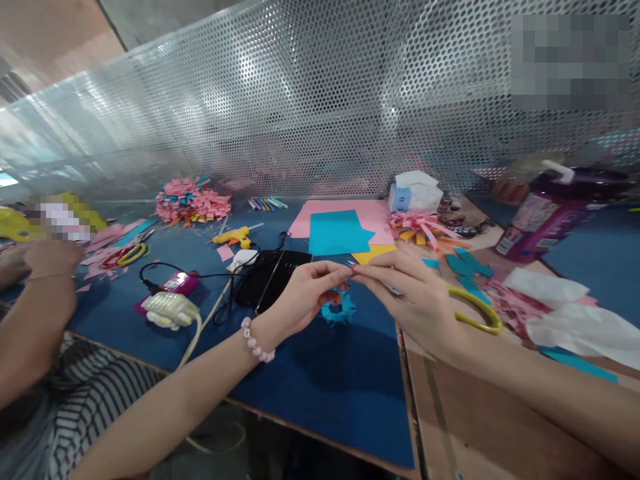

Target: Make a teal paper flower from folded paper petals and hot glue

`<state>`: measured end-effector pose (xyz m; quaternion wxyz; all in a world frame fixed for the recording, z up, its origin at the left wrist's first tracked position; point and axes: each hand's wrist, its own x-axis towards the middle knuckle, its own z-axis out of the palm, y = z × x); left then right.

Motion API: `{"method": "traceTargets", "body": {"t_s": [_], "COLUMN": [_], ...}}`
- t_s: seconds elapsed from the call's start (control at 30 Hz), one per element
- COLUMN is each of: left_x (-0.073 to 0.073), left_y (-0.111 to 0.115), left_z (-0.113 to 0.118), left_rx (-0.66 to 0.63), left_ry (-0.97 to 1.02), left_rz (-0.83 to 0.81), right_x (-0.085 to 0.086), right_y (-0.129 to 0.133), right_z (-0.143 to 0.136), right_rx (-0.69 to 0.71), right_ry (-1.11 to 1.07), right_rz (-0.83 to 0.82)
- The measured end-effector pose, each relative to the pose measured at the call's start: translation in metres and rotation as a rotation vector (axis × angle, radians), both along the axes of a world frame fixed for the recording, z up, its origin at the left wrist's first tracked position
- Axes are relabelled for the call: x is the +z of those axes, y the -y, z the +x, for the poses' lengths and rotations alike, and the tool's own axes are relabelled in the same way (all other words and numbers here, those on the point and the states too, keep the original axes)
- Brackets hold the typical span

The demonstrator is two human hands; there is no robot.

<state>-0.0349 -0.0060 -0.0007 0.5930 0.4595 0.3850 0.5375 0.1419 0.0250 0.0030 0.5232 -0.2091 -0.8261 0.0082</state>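
Observation:
My left hand (313,290), with a pink bead bracelet at its wrist, has thumb and forefinger pinched together over the blue tabletop. Its fingertips meet those of my right hand (417,297), also pinched. Whatever lies between them is too small to make out. Just below the left fingers is a fringed blue paper ring (337,312); I cannot tell whether it touches them. A yellow scissor handle (477,312) shows behind my right hand, which covers the rest. Beyond my hands, a blue paper sheet (335,232) lies on pink paper (303,223).
Left of my hands lie a black phone (270,277), cables, a power strip (170,308) and a yellow glue gun (234,237). A tissue box (415,193), purple cup (537,217) and paper scraps sit right. Another person's hand (53,263) is far left.

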Motion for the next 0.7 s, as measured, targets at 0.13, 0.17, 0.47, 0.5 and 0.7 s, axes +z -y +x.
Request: {"method": "traceTargets", "body": {"t_s": [0.13, 0.17, 0.47, 0.5, 0.7], "left_x": [-0.004, -0.005, 0.004, 0.006, 0.01], "left_y": [-0.001, -0.001, 0.007, 0.008, -0.002], "left_z": [0.003, 0.003, 0.007, 0.007, -0.013], "left_rx": [-0.011, -0.01, -0.055, -0.069, 0.034], "left_ry": [0.031, 0.034, -0.134, -0.153, -0.477], "left_rz": [-0.031, -0.039, 0.027, 0.038, 0.208], "right_x": [-0.006, -0.007, -0.01, -0.008, 0.007], "right_y": [-0.004, -0.005, -0.014, -0.015, -0.012], "right_z": [0.003, 0.004, 0.005, 0.005, 0.019], "right_rx": [0.006, 0.014, -0.05, -0.052, 0.021], "right_ry": [0.06, 0.073, 0.109, 0.098, 0.078], "right_rz": [0.023, 0.044, 0.075, 0.063, -0.005]}}
